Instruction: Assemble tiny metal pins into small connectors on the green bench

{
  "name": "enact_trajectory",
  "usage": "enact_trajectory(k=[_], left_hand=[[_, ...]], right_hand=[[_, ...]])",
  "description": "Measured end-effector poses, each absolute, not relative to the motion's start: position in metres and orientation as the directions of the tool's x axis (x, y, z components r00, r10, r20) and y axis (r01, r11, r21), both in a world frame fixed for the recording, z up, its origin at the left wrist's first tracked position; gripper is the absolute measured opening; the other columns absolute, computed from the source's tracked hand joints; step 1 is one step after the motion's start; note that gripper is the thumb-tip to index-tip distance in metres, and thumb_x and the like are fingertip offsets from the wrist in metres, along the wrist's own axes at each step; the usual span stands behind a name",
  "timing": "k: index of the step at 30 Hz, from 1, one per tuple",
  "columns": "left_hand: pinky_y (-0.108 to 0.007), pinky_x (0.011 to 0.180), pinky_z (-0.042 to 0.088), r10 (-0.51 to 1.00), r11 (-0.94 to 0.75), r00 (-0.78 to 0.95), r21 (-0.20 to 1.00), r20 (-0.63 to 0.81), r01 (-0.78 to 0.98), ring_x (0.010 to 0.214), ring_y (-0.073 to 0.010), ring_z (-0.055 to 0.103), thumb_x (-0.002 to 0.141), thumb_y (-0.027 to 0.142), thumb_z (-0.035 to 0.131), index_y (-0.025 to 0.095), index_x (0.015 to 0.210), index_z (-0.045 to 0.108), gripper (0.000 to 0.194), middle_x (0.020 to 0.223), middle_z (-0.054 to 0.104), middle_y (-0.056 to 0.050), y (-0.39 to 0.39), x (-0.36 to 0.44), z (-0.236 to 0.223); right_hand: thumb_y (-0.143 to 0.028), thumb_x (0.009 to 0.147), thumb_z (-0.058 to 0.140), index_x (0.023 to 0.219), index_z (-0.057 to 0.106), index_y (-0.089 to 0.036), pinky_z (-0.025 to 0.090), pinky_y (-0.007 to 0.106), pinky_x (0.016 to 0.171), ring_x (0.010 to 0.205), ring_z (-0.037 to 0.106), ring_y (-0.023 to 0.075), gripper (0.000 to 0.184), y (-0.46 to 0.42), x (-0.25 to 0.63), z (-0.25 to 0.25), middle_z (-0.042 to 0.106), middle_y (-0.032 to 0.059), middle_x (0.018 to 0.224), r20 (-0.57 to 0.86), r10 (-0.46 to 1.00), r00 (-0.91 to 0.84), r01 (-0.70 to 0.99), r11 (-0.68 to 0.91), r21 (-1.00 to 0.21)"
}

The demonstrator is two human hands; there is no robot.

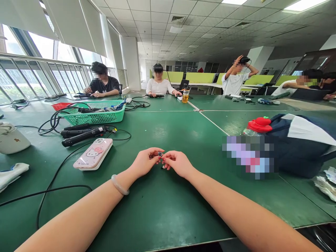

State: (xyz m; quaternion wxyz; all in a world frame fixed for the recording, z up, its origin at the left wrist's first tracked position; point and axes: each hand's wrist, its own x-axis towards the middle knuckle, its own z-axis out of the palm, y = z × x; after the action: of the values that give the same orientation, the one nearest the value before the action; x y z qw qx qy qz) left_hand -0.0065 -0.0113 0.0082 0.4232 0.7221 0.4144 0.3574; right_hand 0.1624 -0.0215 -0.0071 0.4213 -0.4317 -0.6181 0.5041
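My left hand (145, 162) and my right hand (177, 162) meet fingertip to fingertip over the green table (162, 133), just in front of me. Both pinch a tiny dark object (160, 154) between them; it is too small to name. A second small dark bit (163, 167) lies on the table under my right fingers. A pale bangle (119, 185) circles my left wrist.
A pink phone (93, 158) lies left of my hands, beside black handheld devices (84, 134) with cables and a green basket (96, 112). A red-capped bottle (258, 127) and dark bag (301, 147) sit at right. Several people sit at the far side.
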Motion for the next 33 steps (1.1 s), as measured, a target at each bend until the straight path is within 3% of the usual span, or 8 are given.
enact_trajectory(k=[7, 21, 27, 30, 33], left_hand=[[-0.031, 0.069, 0.052, 0.904, -0.246, 0.412, 0.93, 0.118, 0.273, 0.064, -0.013, 0.06, 0.074, 0.029, 0.057, 0.016, 0.108, 0.058, 0.037, 0.075, 0.064, -0.003, -0.009, -0.005, 0.005], [-0.026, 0.066, 0.048, 0.876, -0.398, 0.445, 0.799, 0.186, 0.45, 0.063, -0.0134, 0.058, 0.076, 0.031, 0.053, 0.022, 0.107, 0.063, 0.034, 0.074, 0.065, -0.001, -0.016, -0.006, 0.012], [-0.023, 0.059, 0.044, 0.855, -0.446, 0.457, 0.798, 0.246, 0.404, 0.059, -0.0106, 0.051, 0.073, 0.031, 0.055, 0.019, 0.108, 0.06, 0.036, 0.065, 0.057, 0.001, -0.022, -0.004, 0.018], [-0.022, 0.058, 0.043, 0.863, -0.433, 0.439, 0.815, 0.252, 0.384, 0.057, -0.0097, 0.049, 0.072, 0.028, 0.056, 0.018, 0.103, 0.06, 0.033, 0.063, 0.055, 0.002, -0.022, -0.004, 0.019], [-0.022, 0.056, 0.041, 0.884, -0.413, 0.398, 0.81, 0.247, 0.416, 0.055, -0.0092, 0.046, 0.069, 0.026, 0.054, 0.018, 0.096, 0.063, 0.029, 0.061, 0.053, 0.003, -0.018, -0.006, 0.017]], right_hand=[[-0.033, 0.068, 0.061, 0.071, 0.061, -0.013, 0.044, 0.023, 0.05, 0.047, 0.05, 0.0086, 0.02, -0.019, 0.167, -0.003, 0.056, -0.0013, 0.054, 0.127, 0.98, -0.154, 0.142, 0.149, -0.979], [-0.038, 0.069, 0.06, 0.07, 0.061, -0.016, 0.042, 0.023, 0.051, 0.05, 0.049, 0.0101, 0.023, -0.023, 0.168, -0.001, 0.055, -0.0012, 0.055, 0.159, 0.979, -0.13, 0.265, 0.189, -0.946], [-0.038, 0.071, 0.058, 0.071, 0.06, -0.016, 0.039, 0.022, 0.051, 0.051, 0.047, 0.0098, 0.023, -0.024, 0.164, -0.002, 0.054, -0.0018, 0.057, 0.185, 0.971, -0.151, 0.27, 0.221, -0.937], [-0.039, 0.073, 0.057, 0.07, 0.061, -0.016, 0.036, 0.022, 0.052, 0.053, 0.045, 0.0092, 0.024, -0.023, 0.165, -0.001, 0.054, -0.0017, 0.059, 0.215, 0.963, -0.163, 0.344, 0.26, -0.902], [-0.042, 0.076, 0.054, 0.063, 0.06, -0.017, 0.032, 0.022, 0.05, 0.052, 0.041, 0.0091, 0.029, -0.022, 0.172, 0.001, 0.051, -0.0021, 0.057, 0.204, 0.954, -0.217, 0.522, 0.291, -0.802]])
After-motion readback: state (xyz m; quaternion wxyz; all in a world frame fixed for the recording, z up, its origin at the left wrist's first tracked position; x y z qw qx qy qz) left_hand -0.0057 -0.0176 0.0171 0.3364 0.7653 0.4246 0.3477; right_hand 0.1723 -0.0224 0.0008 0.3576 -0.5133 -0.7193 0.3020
